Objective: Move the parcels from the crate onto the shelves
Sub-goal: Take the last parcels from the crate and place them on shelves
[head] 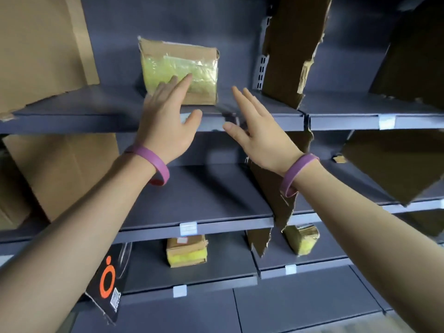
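Parcel (180, 70) stood upright on upper shelf (96, 121); left hand (165, 121) spread, fingertips at its front, contact unclear; right hand (259, 131) spread beside it, empty; second parcel (186, 252) and third parcel (301, 239) already on lower shelf (216, 282); crate out of view, remainder unknown.

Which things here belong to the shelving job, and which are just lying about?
Job: upright parcel on top shelf, lower middle parcel, lower right parcel, left hand, right hand.
Lying about: torn cardboard dividers, cardboard sheets at left, black card with orange ring.
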### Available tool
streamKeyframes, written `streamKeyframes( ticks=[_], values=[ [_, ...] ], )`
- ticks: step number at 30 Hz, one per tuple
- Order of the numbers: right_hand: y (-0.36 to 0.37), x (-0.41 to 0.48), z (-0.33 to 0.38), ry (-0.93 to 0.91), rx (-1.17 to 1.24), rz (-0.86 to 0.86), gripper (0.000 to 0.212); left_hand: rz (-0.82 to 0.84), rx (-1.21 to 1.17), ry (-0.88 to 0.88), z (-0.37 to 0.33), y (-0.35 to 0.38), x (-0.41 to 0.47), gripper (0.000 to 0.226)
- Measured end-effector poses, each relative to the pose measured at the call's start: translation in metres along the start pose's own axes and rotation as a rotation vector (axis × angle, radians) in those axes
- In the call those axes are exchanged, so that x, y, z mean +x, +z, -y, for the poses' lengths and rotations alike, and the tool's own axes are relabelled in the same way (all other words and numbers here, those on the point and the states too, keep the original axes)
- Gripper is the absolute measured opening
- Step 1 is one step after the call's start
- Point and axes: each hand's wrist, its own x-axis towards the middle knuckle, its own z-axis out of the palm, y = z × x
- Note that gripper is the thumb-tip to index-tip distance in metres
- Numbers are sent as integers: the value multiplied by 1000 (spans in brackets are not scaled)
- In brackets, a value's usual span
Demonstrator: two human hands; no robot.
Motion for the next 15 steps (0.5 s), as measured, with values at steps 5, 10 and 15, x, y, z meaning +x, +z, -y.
streamKeyframes(
  ticks=[5,10,15],
  values=[
    [-33,-66,-45,29,-26,30,68,72,-150,-17,-75,39,-32,55],
    [-76,-131,-102,25,3,48,67,100,-185,-72,-158,80,-70,56],
    [-113,-196,-155,40,79,79,68,171,-174,-127,-239,129,-110,56]
  ],
)
